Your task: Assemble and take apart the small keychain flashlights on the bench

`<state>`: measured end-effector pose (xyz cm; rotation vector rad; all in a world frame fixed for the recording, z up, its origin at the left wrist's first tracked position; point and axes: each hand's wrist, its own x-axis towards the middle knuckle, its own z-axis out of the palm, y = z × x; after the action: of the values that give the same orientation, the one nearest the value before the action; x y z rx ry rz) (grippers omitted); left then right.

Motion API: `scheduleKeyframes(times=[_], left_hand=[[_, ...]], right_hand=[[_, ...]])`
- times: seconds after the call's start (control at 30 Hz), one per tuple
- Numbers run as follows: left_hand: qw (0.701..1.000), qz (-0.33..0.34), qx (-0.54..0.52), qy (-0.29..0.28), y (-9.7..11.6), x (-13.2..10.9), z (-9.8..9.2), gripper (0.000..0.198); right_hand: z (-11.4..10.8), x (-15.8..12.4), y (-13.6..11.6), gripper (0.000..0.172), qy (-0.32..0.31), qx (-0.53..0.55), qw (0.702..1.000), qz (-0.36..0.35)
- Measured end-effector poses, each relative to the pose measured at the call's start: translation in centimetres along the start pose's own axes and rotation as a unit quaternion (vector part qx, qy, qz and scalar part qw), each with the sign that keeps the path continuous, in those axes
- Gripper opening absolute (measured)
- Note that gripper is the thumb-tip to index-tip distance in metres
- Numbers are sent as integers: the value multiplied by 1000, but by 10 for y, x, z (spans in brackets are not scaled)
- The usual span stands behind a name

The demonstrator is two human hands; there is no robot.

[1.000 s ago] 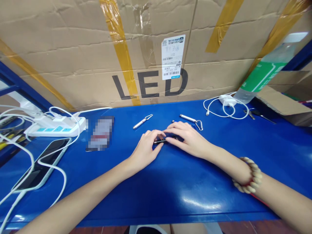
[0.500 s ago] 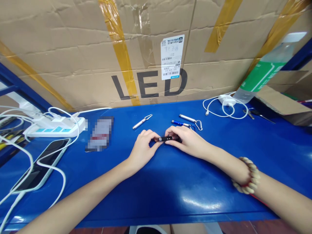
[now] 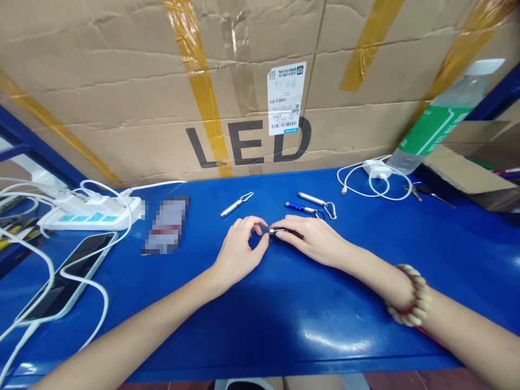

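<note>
Shiny blue worktop (image 3: 276, 330) here, with a huge taped cardboard box (image 3: 134, 103) marked LED filling 12 o'clock. Dead centre is the black tube (image 3: 274, 231), pinched in the right hand (image 3: 314, 235); the left hand (image 3: 241, 244) curls thumb and finger at its tip, can't tell if they're gripping. From there, a silver tube (image 3: 231, 208) is at 10, a blue tube (image 3: 298, 207) at 2. Power strip (image 3: 85, 218) around 9, phone (image 3: 67, 281) between 8 and 9. White charger (image 3: 379, 169), then a green-label bottle (image 3: 436, 127), both at 2. Reddish floor (image 3: 400, 379) peeks out around 5.
</note>
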<state>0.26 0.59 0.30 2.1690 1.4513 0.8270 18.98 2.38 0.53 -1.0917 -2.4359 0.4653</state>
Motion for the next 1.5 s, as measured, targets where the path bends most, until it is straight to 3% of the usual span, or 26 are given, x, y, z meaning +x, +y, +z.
scheduleKeyframes(times=[0.37,0.87,1.5], left_hand=[[996,-35,-77,-8,-2,-1,-2,19],[994,-43,-97,-6,2,0,-5,20],[995,-46,-93,-9,2,-1,-5,24]], right_hand=[[0,1,6,26,0,-21,1000,3],[-1,1,7,23,52,-25,998,6],[-2,1,5,18,61,-3,998,23]])
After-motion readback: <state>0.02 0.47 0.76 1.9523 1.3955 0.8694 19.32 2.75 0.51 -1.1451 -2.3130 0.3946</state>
